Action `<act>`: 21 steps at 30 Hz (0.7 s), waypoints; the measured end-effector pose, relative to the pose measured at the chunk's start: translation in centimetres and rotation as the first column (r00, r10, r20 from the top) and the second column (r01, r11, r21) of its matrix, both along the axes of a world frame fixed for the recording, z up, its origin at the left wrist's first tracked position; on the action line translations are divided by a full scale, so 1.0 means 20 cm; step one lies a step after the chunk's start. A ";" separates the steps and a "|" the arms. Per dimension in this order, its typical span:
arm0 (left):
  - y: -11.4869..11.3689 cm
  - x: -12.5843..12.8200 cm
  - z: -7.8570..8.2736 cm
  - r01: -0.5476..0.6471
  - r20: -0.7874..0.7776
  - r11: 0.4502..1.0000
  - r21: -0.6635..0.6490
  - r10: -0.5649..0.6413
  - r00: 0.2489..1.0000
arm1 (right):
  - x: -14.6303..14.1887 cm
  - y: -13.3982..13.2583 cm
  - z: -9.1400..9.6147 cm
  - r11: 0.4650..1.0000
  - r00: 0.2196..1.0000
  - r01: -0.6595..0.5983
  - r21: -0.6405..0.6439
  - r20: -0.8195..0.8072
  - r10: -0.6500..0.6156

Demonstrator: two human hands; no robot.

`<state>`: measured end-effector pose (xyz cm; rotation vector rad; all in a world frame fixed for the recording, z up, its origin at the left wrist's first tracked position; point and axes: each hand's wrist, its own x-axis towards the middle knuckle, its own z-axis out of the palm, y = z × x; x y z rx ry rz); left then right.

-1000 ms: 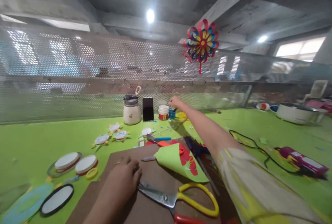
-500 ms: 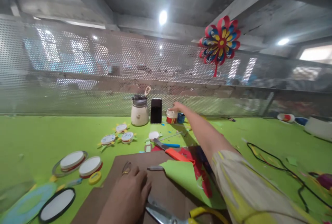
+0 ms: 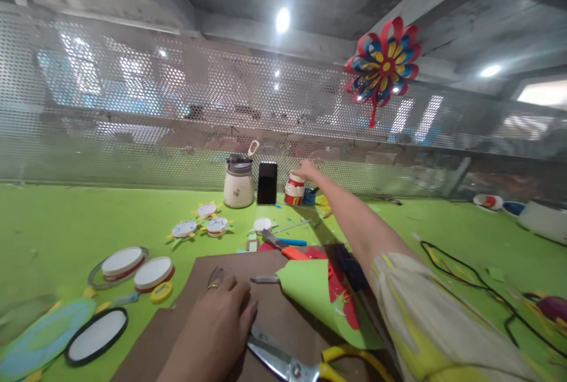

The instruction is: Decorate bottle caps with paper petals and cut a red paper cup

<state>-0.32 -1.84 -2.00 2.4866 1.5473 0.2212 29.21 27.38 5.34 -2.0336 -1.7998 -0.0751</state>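
At the far side of the table, my right hand grips the top of a red-and-white paper cup, raised a little within a second red-and-white cup. Its fingertips are partly hidden. My left hand rests, fingers curled, on a brown board; a thin grey looped piece shows at its fingertips, its kind unclear. Large scissors with yellow handles lie open just right of that hand. A grey-tipped pen and a curled green paper sheet lie beyond them.
A blue pot, a phone and a white jug stand at the back. An orange utility knife lies mid-table. White discs and a yellow tape roll are left; a black cord lies right.
My right hand has risen slightly, and a red band of the upper cup now shows above the lower one. My left hand stays on the board. The view has shifted a little.
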 end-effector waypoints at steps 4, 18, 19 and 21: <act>0.00 0.00 -0.01 -0.005 0.021 1.000 0.004 0.005 1.000 | 0.01 -0.06 0.09 0.998 0.997 0.014 0.066 -0.071 -0.009; 0.05 -0.03 -0.03 -0.163 0.675 0.986 0.039 0.094 0.732 | -0.18 -0.75 0.41 0.948 0.702 -0.187 0.257 -0.640 0.312; 0.04 -0.04 -0.03 -0.161 0.719 0.987 0.027 0.092 0.689 | -0.21 -0.84 0.38 0.941 0.656 -0.225 0.252 -0.675 0.338; 0.02 -0.04 -0.02 -0.134 0.763 0.991 0.025 0.068 0.643 | -0.27 -1.02 0.29 0.928 0.570 -0.281 0.246 -0.735 0.367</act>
